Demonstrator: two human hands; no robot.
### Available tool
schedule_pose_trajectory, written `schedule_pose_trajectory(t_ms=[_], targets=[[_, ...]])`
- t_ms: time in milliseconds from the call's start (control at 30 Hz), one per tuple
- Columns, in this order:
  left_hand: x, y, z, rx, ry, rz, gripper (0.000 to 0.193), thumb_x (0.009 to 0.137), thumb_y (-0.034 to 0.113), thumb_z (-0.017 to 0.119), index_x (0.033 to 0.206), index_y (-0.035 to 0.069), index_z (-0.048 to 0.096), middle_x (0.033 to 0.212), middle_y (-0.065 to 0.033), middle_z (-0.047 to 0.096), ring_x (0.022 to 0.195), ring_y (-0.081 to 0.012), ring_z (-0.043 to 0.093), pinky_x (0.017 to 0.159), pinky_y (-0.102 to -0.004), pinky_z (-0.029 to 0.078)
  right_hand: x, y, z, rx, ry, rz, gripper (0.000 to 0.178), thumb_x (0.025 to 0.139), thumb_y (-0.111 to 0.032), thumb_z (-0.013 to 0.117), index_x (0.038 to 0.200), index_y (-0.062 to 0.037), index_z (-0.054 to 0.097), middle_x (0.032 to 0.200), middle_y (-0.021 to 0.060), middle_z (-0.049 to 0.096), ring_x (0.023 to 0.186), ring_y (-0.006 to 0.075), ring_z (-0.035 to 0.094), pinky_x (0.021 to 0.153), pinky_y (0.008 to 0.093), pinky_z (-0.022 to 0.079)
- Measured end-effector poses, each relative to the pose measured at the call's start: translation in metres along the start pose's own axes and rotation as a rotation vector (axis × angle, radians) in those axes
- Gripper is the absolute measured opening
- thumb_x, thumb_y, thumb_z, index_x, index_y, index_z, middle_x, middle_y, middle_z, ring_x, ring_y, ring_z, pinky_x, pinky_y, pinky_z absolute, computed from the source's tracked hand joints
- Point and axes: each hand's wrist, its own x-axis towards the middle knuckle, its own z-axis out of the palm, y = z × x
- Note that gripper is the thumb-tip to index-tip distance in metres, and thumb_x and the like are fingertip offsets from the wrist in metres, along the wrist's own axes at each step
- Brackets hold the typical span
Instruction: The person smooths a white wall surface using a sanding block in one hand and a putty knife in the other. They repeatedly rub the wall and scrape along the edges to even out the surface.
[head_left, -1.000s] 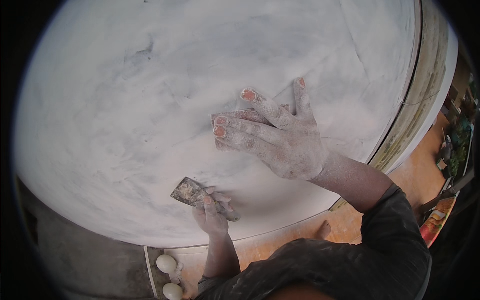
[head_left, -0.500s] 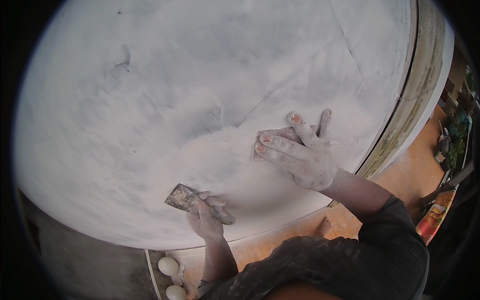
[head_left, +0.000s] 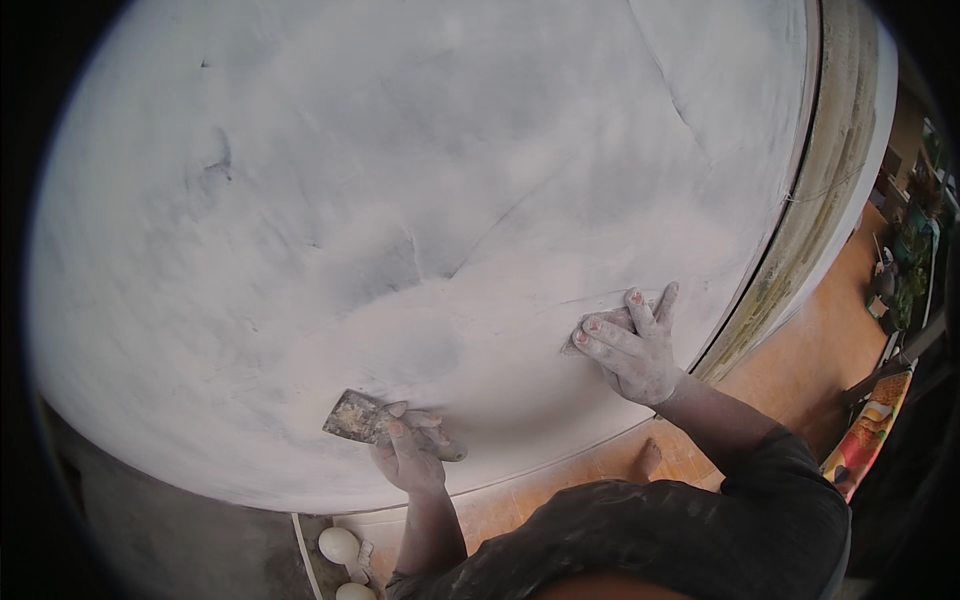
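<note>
Scraper [head_left: 352, 415] in left hand [head_left: 410, 464] (pad [head_left: 614, 319] under right [head_left: 642, 366]).

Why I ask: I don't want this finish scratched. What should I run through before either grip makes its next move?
1. Left grip secure on scraper: ok, fingers wrap the handle.
2. Scraper blade clean: not ok, its visible face is crusted.
3. Right grip placed on the flat dark piece: ok, fingers lie across it.
4. Right thumb clasping that piece: cannot tell, it is hidden.
5. Piece's underside free of grit: cannot tell, it faces the white surface.
6. White surface unmarked: not ok, grey patches and a thin dark line show.
</note>
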Motion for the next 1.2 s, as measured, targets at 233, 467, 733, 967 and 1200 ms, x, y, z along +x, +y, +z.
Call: schedule_pose_trajectory(t_ms=[233,467,733,967,1200], targets=[[0.001,0.003,0.000,0.000,0.000,-0.005,0.036,0.107,0.029,0.049,0.114,-0.007,0.051,0.072,-0.0130,0.063,0.048,-0.0151,0.053,0.043,-0.0261,0.048,0.064,-0.013,0.014,0.246,-0.073,-0.162,0.033,0.098,-0.031,0.051,0.127,-0.0321,0.066,0.147,-0.0162,0.052,0.152,0.0205,0.023,0.115,0.0747,0.004],[-0.001,0.003,-0.001,-0.016,-0.018,0.005,0.032,0.108,0.027,0.048,0.115,-0.004,0.052,0.073,-0.0132,0.064,0.048,-0.0158,0.054,0.043,-0.0260,0.048,0.019,0.006,-0.005,0.043,0.001,-0.016,0.035,0.097,-0.032,0.051,0.130,-0.0290,0.065,0.145,-0.0170,0.052,0.152,0.0175,0.024,0.112,0.0739,0.012],[-0.001,0.001,0.002,0.018,0.006,0.032,0.032,0.109,0.025,0.044,0.116,-0.005,0.052,0.076,-0.0135,0.065,0.047,-0.0159,0.054,0.046,-0.0267,0.050,0.066,-0.016,0.006,0.371,0.038,-0.027,0.045,0.095,-0.039,0.054,0.136,-0.0227,0.060,0.152,-0.0101,0.049,0.152,0.0179,0.023,0.108,0.0751,0.021],[-0.003,-0.003,0.002,-0.022,0.032,0.044,0.033,0.109,0.025,0.043,0.116,-0.005,0.052,0.076,-0.0120,0.064,0.048,-0.0148,0.053,0.046,-0.0268,0.049,0.049,-0.004,-0.009,0.086,-0.162,-0.110,0.044,0.102,-0.027,0.045,0.144,-0.0360,0.052,0.153,-0.0155,0.046,0.151,0.0275,0.029,0.111,0.0821,-0.002],[-0.001,0.000,0.002,0.026,-0.028,0.081,0.031,0.109,0.024,0.042,0.118,-0.004,0.052,0.078,-0.0125,0.063,0.048,-0.0162,0.052,0.046,-0.0276,0.049,0.049,-0.007,-0.003,0.154,0.007,-0.003,0.038,0.097,-0.035,0.054,0.134,-0.0379,0.061,0.141,-0.0206,0.055,0.148,0.0097,0.031,0.112,0.0740,0.013]])
